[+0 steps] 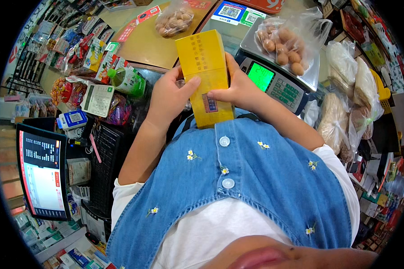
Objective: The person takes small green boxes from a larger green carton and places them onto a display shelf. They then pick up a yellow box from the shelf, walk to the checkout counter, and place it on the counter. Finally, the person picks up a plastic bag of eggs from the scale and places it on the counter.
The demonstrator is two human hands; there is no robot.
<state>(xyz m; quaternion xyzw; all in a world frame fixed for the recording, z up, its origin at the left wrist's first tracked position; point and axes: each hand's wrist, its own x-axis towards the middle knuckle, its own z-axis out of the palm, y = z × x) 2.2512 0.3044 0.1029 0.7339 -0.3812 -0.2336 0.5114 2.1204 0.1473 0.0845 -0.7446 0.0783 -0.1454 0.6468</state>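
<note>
Between my two hands is a yellow rectangular carton (205,77) with writing on it, held upright against the front of a blue denim garment. My left hand (173,94) grips its left side, thumb on the near face. My right hand (240,84) holds the right side, its thumb beside a small dark printed patch. Right of the carton, a plastic bag of brown eggs (282,47) rests on the steel pan of a digital scale (272,84) with a lit green display. Farther off, another clear bag of round brownish items (175,19) lies on the counter (148,43).
At the left stand a monitor (43,171), a black keyboard (104,168), a white calculator (98,100), a green-capped bottle (128,80) and candy tubs (67,92). Filled plastic bags (340,117) crowd the right side. Printed code cards (230,12) lie beyond the scale.
</note>
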